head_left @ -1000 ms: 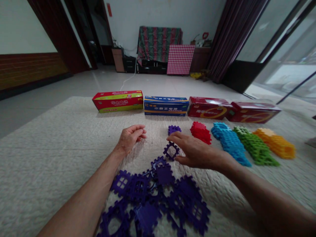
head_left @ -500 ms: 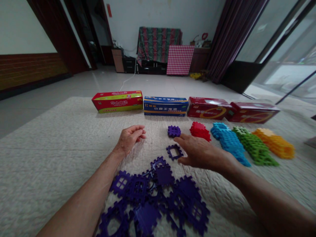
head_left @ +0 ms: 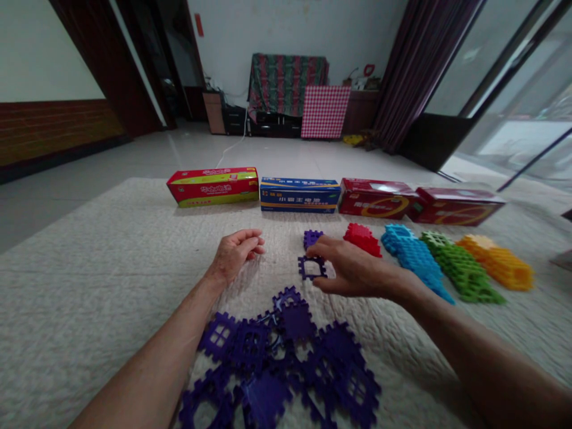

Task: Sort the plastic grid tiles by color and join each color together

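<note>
My right hand [head_left: 353, 268] pinches a purple square frame tile [head_left: 311, 267] between thumb and fingers, holding it upright just in front of a small purple cube [head_left: 311, 238] on the mat. My left hand [head_left: 235, 253] rests on the mat to the left, fingers loosely curled, holding nothing. A heap of purple interlocking tiles [head_left: 281, 357] lies close to me between my forearms.
Rows of joined tiles lie to the right: red [head_left: 363, 238], blue [head_left: 413, 256], green [head_left: 462, 268], orange [head_left: 498, 262]. Several long boxes [head_left: 299, 193] line the far edge of the cream mat [head_left: 89, 286]. Furniture and a checked board stand by the back wall.
My right hand has picked the purple frame tile off the mat and lifted it toward the small purple cube. My left hand has stayed put.
</note>
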Motion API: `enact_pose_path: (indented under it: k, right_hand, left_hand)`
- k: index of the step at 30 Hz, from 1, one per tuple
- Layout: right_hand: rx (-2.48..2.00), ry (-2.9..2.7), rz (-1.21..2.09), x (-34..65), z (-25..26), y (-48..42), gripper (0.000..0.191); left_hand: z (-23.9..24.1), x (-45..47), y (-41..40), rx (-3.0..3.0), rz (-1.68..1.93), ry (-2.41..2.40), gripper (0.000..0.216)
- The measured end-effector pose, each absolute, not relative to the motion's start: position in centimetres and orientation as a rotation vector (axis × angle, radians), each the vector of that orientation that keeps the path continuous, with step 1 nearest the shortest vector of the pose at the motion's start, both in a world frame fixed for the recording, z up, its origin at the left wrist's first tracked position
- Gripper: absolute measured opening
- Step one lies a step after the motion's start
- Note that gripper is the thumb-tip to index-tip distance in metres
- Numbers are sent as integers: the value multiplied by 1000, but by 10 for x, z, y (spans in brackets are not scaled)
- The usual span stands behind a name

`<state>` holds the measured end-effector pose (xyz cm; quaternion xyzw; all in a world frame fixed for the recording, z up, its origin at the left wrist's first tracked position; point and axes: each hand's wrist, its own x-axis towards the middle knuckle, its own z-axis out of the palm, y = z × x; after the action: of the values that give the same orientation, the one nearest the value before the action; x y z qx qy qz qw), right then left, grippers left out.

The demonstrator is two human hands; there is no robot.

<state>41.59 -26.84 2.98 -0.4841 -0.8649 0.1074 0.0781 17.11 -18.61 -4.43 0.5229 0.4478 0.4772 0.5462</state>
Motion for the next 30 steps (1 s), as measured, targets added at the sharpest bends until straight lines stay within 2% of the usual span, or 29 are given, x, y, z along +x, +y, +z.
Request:
enact_pose_path:
  k: [6, 17, 26, 30]
  right_hand:
    - [-1571, -2291, 15, 433, 14, -238, 36]
    - [-1678, -2329, 41, 436, 16, -232, 37]
    - [-1577, -2399, -71, 437, 6, -230, 50]
    - [-1456, -2432, 0, 428, 11, -240, 41]
  left_hand:
    - [-43, 172, -186, 1264, 1129, 1075, 34]
    - [-42, 173, -188, 1266, 1123, 1091, 33]
    - [-41, 173, -188, 1262, 1115, 1099, 34]
    - [-43, 173, -187, 1261, 1120, 1093, 33]
